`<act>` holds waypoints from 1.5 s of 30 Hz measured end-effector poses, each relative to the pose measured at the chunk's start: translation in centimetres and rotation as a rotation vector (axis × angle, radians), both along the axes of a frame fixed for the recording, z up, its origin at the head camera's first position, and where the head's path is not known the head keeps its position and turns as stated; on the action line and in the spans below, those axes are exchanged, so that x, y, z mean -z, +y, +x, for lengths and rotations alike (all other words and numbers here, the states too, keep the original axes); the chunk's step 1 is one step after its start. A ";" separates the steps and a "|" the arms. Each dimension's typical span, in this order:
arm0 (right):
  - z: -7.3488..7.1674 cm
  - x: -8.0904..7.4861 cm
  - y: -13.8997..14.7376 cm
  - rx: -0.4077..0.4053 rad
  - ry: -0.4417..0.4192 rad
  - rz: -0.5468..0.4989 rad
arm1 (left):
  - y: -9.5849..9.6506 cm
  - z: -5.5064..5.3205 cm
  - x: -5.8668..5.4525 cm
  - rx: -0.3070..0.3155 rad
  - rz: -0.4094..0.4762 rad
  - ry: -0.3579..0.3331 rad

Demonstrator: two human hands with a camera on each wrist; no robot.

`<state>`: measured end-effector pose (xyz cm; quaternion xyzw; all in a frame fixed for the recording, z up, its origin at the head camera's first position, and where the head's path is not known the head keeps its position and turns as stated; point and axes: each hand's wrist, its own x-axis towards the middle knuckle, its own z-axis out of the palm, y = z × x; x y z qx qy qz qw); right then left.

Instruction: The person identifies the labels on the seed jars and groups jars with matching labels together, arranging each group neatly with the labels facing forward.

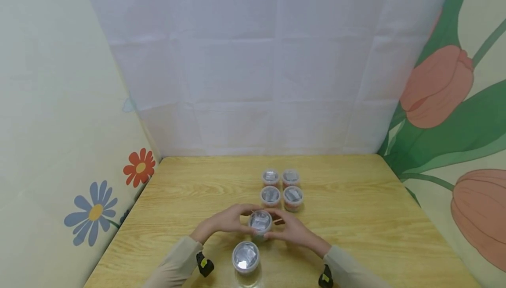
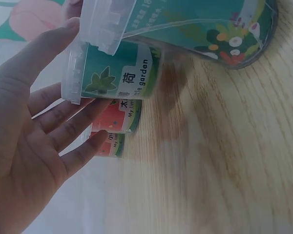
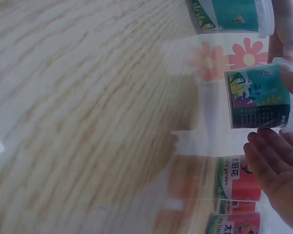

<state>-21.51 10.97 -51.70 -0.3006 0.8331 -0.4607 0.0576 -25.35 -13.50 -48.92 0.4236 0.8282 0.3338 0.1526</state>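
Between my two hands is a clear-lidded plastic cup (image 1: 260, 221) with a green plant label, its silver-topped lid facing up. My left hand (image 1: 232, 219) holds it from the left, thumb in front and fingers round the back. From the other side my right hand (image 1: 290, 230) holds the same cup, thumb at the lid. In the left wrist view, "little garden" shows on the label of this green cup (image 2: 119, 73). A second green-labelled cup (image 1: 245, 258) stands nearer to me on the table.
Behind the hands, several red-labelled cups (image 1: 293, 195) stand in two short rows on the wood-grain table (image 1: 356, 217). A white cloth (image 1: 253, 68) hangs at the back edge. Flower-printed walls (image 1: 95, 211) flank both sides.
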 end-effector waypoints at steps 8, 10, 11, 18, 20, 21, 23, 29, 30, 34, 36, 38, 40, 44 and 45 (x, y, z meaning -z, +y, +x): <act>-0.1 -1.3 0.7 0.016 -0.045 -0.081 | 0.7 0.2 0.0 -0.058 0.090 -0.018; -0.6 -0.9 0.9 0.026 -0.047 -0.092 | 0.8 0.1 0.1 -0.069 0.104 -0.024; -0.7 -0.9 1.0 0.033 -0.047 -0.095 | 0.8 -0.1 0.5 -0.069 0.111 -0.021; -1.1 -0.6 1.3 0.032 -0.051 -0.129 | 1.3 -0.1 0.9 -0.100 0.169 -0.057; -1.1 -0.6 1.3 0.030 -0.055 -0.137 | 1.4 -0.1 1.0 -0.117 0.183 -0.064; -1.1 -0.6 1.4 0.028 -0.055 -0.140 | 1.4 -0.1 1.0 -0.122 0.189 -0.066; -1.1 -0.5 1.4 0.020 -0.052 -0.147 | 1.5 -0.1 1.1 -0.130 0.199 -0.066; -1.2 -0.2 1.4 -0.014 -0.078 -0.182 | 1.5 -0.3 0.6 -0.145 0.239 -0.107; -1.2 -0.1 1.4 -0.017 -0.087 -0.185 | 1.4 -0.3 0.6 -0.149 0.244 -0.118; -1.3 0.2 1.4 -0.027 -0.113 -0.188 | 1.4 -0.3 0.4 -0.152 0.245 -0.134; -1.2 0.2 1.3 -0.030 -0.118 -0.190 | 1.5 -0.3 0.3 -0.156 0.245 -0.144; -1.1 0.1 1.3 -0.024 -0.123 -0.191 | 1.6 -0.2 0.3 -0.159 0.250 -0.161; -1.1 0.1 1.3 -0.008 -0.121 -0.187 | 1.7 -0.2 0.5 -0.166 0.265 -0.185; -1.1 0.1 1.3 0.018 -0.128 -0.194 | 1.9 -0.1 0.9 -0.177 0.311 -0.241; -1.1 0.1 1.3 0.021 -0.134 -0.200 | 1.9 -0.1 1.0 -0.178 0.322 -0.251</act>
